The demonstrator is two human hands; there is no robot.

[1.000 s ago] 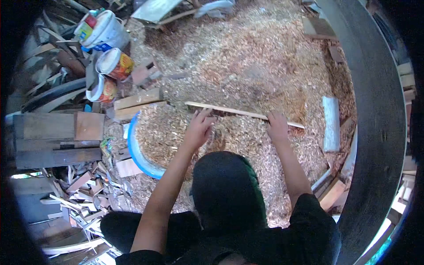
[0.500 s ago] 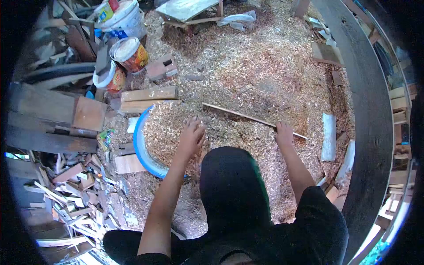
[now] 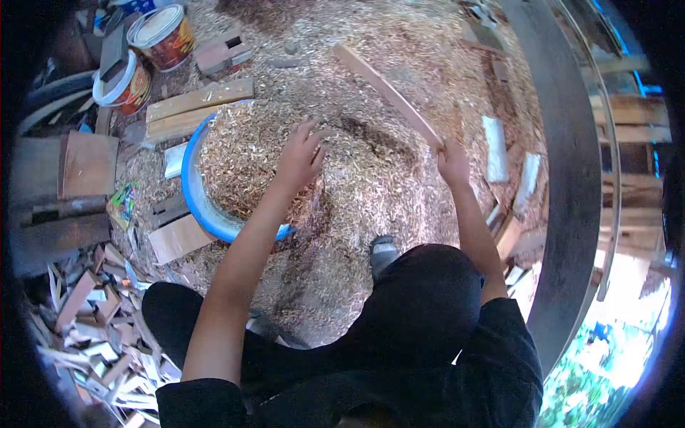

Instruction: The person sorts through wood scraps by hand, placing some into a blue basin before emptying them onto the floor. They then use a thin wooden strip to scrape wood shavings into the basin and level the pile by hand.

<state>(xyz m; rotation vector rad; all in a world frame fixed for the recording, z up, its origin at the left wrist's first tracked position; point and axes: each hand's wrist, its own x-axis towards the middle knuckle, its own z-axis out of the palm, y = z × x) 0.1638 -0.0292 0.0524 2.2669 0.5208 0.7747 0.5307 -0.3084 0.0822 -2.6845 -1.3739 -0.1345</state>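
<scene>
Wood shavings [image 3: 239,160] fill a blue-rimmed basin [image 3: 190,187] on the shaving-covered ground. Over the basin's right side is my left hand [image 3: 301,155], its fingers apart and nothing in it. My right hand [image 3: 454,162] is closed round the near end of a long, thin wooden board [image 3: 389,93]. The board slants up and to the left from that hand, above the loose shavings.
Two labelled buckets [image 3: 163,39] stand at the upper left, near wooden blocks [image 3: 200,100]. Scrap wood [image 3: 107,349] is piled at the lower left. A thick beam [image 3: 571,178] runs down the right side. A white piece [image 3: 494,148] lies beside it.
The board has been raised off the shavings and turned so that its broad face shows. The view has shifted, and a foot now shows between my knees.
</scene>
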